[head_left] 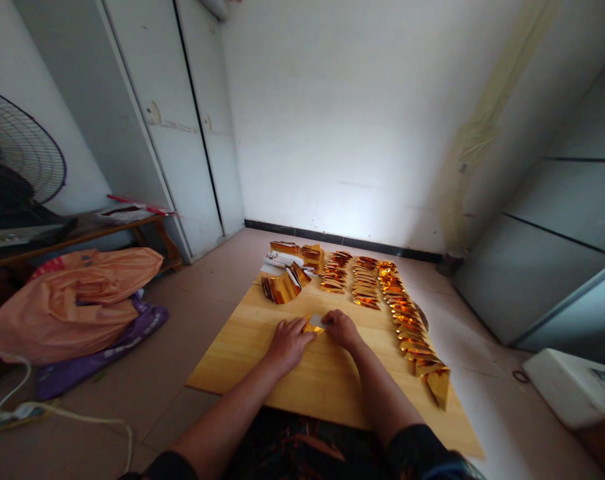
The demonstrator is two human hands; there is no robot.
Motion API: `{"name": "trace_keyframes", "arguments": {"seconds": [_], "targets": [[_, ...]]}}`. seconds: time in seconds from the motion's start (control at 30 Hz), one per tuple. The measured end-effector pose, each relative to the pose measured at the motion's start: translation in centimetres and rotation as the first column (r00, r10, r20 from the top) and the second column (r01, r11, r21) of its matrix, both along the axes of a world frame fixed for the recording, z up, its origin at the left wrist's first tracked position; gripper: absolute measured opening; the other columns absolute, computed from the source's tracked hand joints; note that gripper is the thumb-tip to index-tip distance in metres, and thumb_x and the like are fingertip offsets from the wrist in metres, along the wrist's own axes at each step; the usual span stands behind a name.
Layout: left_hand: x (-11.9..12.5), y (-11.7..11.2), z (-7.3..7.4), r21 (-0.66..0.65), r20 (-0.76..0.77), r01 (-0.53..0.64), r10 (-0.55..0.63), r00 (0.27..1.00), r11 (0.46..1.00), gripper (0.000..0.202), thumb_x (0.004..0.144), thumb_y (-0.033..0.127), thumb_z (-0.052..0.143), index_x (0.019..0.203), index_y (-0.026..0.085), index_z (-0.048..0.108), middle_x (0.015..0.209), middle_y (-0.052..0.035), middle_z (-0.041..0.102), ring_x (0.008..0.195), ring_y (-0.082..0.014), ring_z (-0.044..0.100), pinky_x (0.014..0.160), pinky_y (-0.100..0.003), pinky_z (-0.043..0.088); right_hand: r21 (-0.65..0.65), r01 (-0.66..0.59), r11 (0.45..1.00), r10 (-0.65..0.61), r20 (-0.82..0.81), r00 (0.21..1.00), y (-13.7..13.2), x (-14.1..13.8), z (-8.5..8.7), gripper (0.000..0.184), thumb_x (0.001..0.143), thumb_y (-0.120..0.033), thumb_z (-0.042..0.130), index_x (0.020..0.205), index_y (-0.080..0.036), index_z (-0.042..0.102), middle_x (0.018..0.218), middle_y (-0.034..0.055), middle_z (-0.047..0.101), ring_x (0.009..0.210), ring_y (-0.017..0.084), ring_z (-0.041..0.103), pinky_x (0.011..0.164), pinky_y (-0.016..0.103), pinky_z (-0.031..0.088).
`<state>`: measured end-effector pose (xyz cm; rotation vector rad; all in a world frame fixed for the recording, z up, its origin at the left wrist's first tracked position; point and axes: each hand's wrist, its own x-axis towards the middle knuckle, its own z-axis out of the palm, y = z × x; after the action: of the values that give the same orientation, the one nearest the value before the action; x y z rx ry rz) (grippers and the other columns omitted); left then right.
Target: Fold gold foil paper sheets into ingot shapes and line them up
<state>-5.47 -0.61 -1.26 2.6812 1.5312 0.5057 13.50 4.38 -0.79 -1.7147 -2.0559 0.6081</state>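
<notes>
A small gold foil paper [313, 324] lies on the wooden board [302, 380] between both hands. My left hand [288, 343] presses on its left side with curled fingers. My right hand [341, 328] pinches its right edge. Beyond the hands a bunch of folded gold pieces [283, 287] stands on edge. Rows of finished folded gold shapes [366, 280] lie toward the far end, and a long line of them [413, 333] runs down the board's right edge.
A stack of gold sheets [302, 253] and white wrappers sits at the board's far end. An orange bag [77, 293] on purple cloth lies on the floor at left, below a fan [17, 160] and low table. White box [572, 387] at right; wardrobe doors behind.
</notes>
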Motion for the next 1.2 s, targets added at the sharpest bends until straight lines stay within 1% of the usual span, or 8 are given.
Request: {"name": "trace_keyframes", "arguments": {"seconds": [0.17, 0.27, 0.5, 0.63, 0.77, 0.9, 1.03, 1.2], "targets": [[0.1, -0.1, 0.2, 0.010, 0.014, -0.005, 0.005, 1.000, 1.000, 0.027, 0.090, 0.021, 0.048, 0.106, 0.033, 0.067, 0.119, -0.0058, 0.060, 0.114, -0.0217, 0.049, 0.094, -0.041, 0.037, 0.013, 0.026, 1.000, -0.026, 0.017, 1.000, -0.4, -0.4, 0.2, 0.011, 0.072, -0.019, 0.062, 0.082, -0.020, 0.068, 0.087, 0.0020, 0.065, 0.078, 0.013, 0.059, 0.067, 0.021, 0.042], [0.2, -0.1, 0.1, 0.010, 0.010, -0.003, 0.003, 1.000, 1.000, 0.027, 0.090, 0.021, 0.047, 0.106, 0.032, 0.067, 0.118, -0.0063, 0.060, 0.114, -0.0221, 0.050, 0.093, -0.041, 0.037, 0.042, 0.063, 0.997, -0.066, 0.080, 0.995, -0.8, -1.0, 0.4, 0.016, 0.070, -0.028, 0.068, 0.084, -0.020, 0.067, 0.087, 0.0022, 0.063, 0.075, 0.013, 0.058, 0.063, 0.021, 0.039], [0.4, -0.3, 1.0, -0.041, 0.049, -0.023, 0.025, 0.998, 0.999, 0.027, 0.088, 0.021, 0.049, 0.104, 0.033, 0.067, 0.118, -0.0050, 0.060, 0.112, -0.0214, 0.051, 0.094, -0.042, 0.035, 0.052, 0.036, 0.998, -0.039, 0.066, 0.997, -0.3, -0.5, -0.1, 0.015, 0.070, -0.013, 0.062, 0.082, -0.020, 0.068, 0.086, 0.0012, 0.063, 0.075, 0.012, 0.058, 0.065, 0.020, 0.039], [1.2, -0.4, 1.5, -0.080, 0.085, -0.105, 0.112, 0.990, 0.991, 0.016, 0.085, 0.026, 0.054, 0.088, 0.027, 0.069, 0.111, -0.0051, 0.063, 0.108, -0.0228, 0.054, 0.095, -0.047, 0.032, 0.098, -0.005, 0.995, -0.001, 0.056, 0.998, -0.2, 0.1, -0.4, 0.024, 0.073, -0.004, 0.053, 0.081, -0.020, 0.070, 0.087, 0.0030, 0.064, 0.081, 0.013, 0.058, 0.071, 0.020, 0.042], [2.3, 0.2, 1.0, -0.068, 0.145, -0.203, 0.211, 0.967, 0.977, 0.011, 0.083, 0.027, 0.056, 0.078, 0.023, 0.065, 0.102, -0.0037, 0.065, 0.102, -0.0222, 0.056, 0.099, -0.051, 0.029, 0.247, -0.093, 0.965, 0.065, 0.116, 0.991, -1.5, 0.3, -0.6, 0.023, 0.080, -0.008, 0.052, 0.083, -0.021, 0.071, 0.093, 0.0059, 0.065, 0.090, 0.017, 0.055, 0.079, 0.025, 0.041], [2.6, 1.3, 0.0, -0.046, 0.218, -0.241, 0.245, 0.945, 0.969, 0.010, 0.083, 0.019, 0.054, 0.077, 0.021, 0.062, 0.097, -0.0023, 0.067, 0.099, -0.0204, 0.059, 0.104, -0.052, 0.026, 0.307, -0.157, 0.939, 0.090, 0.221, 0.971, -3.4, -0.1, -0.4, 0.020, 0.085, -0.015, 0.052, 0.086, -0.024, 0.070, 0.103, 0.0055, 0.065, 0.098, 0.021, 0.051, 0.079, 0.031, 0.037], [2.0, 2.4, -0.6, -0.045, 0.285, -0.188, 0.193, 0.939, 0.981, 0.016, 0.079, 0.009, 0.053, 0.081, 0.020, 0.063, 0.102, -0.0036, 0.068, 0.104, -0.0197, 0.059, 0.103, -0.043, 0.034, 0.323, -0.215, 0.922, 0.133, 0.256, 0.957, -4.8, -0.8, 0.0, 0.019, 0.088, -0.019, 0.051, 0.081, -0.024, 0.068, 0.095, 0.0052, 0.066, 0.097, 0.020, 0.050, 0.082, 0.032, 0.034], [1.1, 3.3, -0.5, -0.104, 0.311, -0.101, 0.129, 0.942, 0.989, 0.022, 0.077, 0.003, 0.048, 0.078, 0.018, 0.064, 0.085, -0.0016, 0.070, 0.085, -0.0146, 0.063, 0.082, -0.026, 0.046, 0.323, -0.277, 0.905, 0.207, 0.233, 0.950, -6.1, -1.7, 0.4, 0.018, 0.089, -0.021, 0.052, 0.083, -0.023, 0.068, 0.089, 0.0049, 0.066, 0.091, 0.018, 0.052, 0.080, 0.030, 0.034]]}}
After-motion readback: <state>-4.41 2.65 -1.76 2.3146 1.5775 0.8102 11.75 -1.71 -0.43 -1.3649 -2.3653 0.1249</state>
